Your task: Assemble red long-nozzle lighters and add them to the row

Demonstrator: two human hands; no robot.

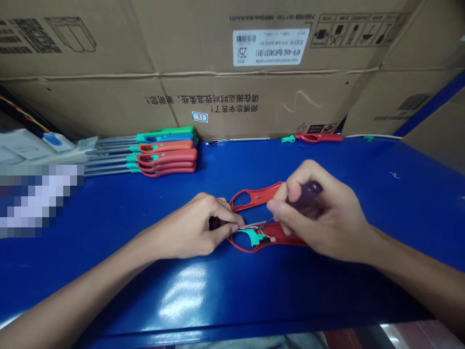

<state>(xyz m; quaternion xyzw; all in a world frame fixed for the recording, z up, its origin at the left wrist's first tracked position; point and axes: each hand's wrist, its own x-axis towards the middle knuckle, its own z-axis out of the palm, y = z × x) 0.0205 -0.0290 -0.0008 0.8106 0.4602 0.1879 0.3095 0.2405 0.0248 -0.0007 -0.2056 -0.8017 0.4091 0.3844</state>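
Observation:
Two red plastic handle halves lie open on the blue table (109, 228). The far half (254, 196) is bare inside. The near half (271, 237) carries a green trigger piece (252, 237) and thin wires. My left hand (196, 228) is closed in a pinch on the wires and a thin part at the near half's left end. My right hand (319, 213) is wrapped round a dark purple tool handle (308, 191), its thin tip pointing down at the near half beside the trigger.
Several finished long-necked lighters (160, 152) with red, orange, blue and green handles are stacked at the back left. One more red lighter (312, 137) lies against the cardboard boxes (254, 87) behind. A blurred patch covers things at the far left.

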